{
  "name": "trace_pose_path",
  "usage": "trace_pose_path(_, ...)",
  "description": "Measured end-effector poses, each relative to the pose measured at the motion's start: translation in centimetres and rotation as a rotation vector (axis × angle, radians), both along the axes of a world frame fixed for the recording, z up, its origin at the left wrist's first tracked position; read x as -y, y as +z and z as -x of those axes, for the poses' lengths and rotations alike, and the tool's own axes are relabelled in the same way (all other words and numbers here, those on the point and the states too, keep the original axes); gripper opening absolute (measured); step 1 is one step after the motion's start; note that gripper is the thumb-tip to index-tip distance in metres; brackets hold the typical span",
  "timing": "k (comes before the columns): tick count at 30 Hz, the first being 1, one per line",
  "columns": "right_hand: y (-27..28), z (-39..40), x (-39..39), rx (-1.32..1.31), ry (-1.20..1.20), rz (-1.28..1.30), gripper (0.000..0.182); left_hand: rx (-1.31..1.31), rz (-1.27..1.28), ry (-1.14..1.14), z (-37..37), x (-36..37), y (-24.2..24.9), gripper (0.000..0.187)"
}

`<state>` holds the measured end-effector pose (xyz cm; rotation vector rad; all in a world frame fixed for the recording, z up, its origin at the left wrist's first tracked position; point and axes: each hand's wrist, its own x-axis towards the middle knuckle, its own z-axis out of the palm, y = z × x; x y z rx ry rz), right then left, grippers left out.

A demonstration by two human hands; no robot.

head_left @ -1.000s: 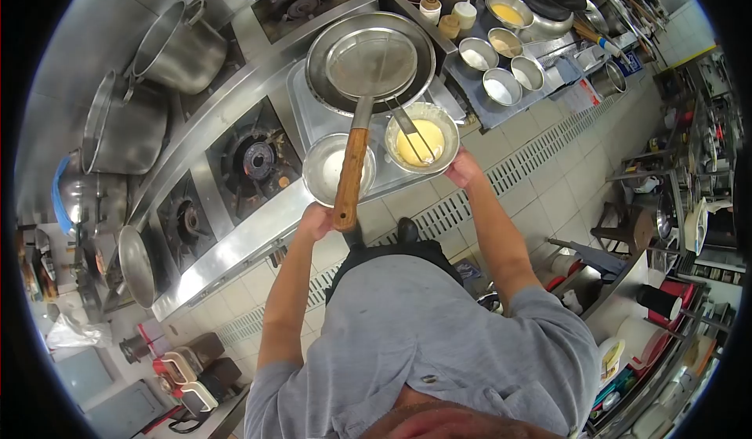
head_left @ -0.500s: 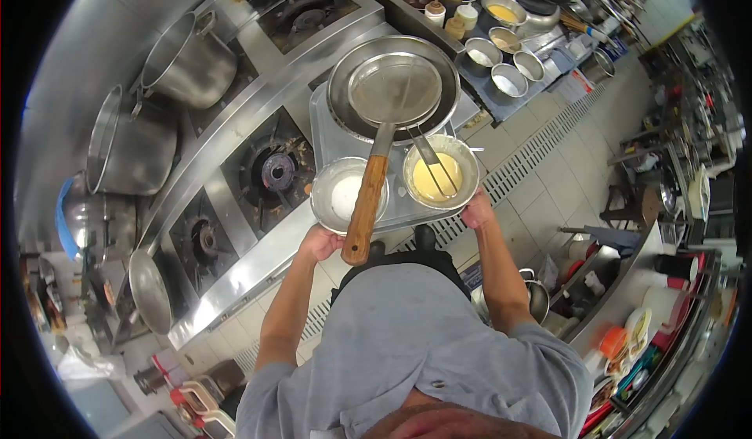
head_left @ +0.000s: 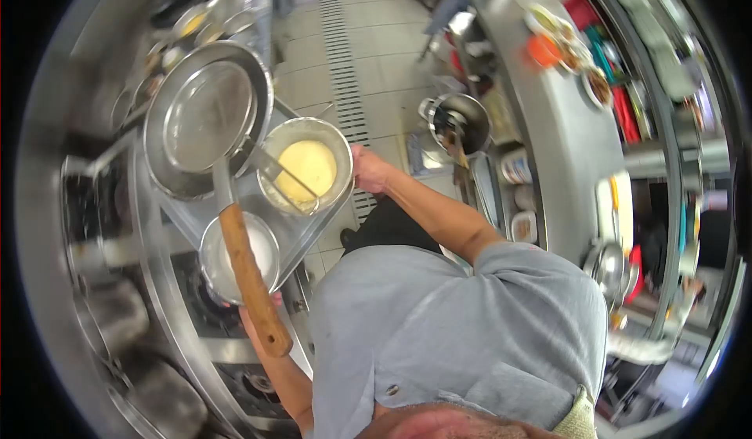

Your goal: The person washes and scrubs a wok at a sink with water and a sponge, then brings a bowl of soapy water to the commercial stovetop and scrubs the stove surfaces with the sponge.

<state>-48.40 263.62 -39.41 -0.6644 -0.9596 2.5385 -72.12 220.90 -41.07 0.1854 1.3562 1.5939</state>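
A grey metal tray (head_left: pixel 174 213) is carried between my hands, tilted in view. My right hand (head_left: pixel 370 169) grips its right edge, beside a metal bowl of yellow liquid (head_left: pixel 312 166). My left hand (head_left: pixel 247 314) is at the near left edge, by a bowl of white contents (head_left: pixel 265 252); its fingers are mostly hidden under the bowl and tray. A large metal bowl (head_left: pixel 265 86) stands at the tray's far end. A fine-mesh sieve (head_left: pixel 207 116) rests on it, its wooden handle (head_left: pixel 254 270) reaching over the white bowl toward me.
Stove burners (head_left: pixel 205 294) and large pots (head_left: pixel 160 396) line the left side. A steel counter (head_left: pixel 568 157) with food containers runs along the right. A pot (head_left: pixel 462 126) stands low beside it. A floor drain grate (head_left: pixel 341 55) crosses the tiles ahead.
My body and view have turned to the right, toward the steel counter. The tray, with its bowls and sieve, now appears farther left in view, still held by both hands.
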Motion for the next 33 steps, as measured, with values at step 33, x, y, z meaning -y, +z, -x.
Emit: trace_pose_path(33,-5.9,-53.9,18.9,0.116,-1.466,-0.055,0.038,0.147,0.219,-1.332,-40.3,-45.3,-2.1,0.037)
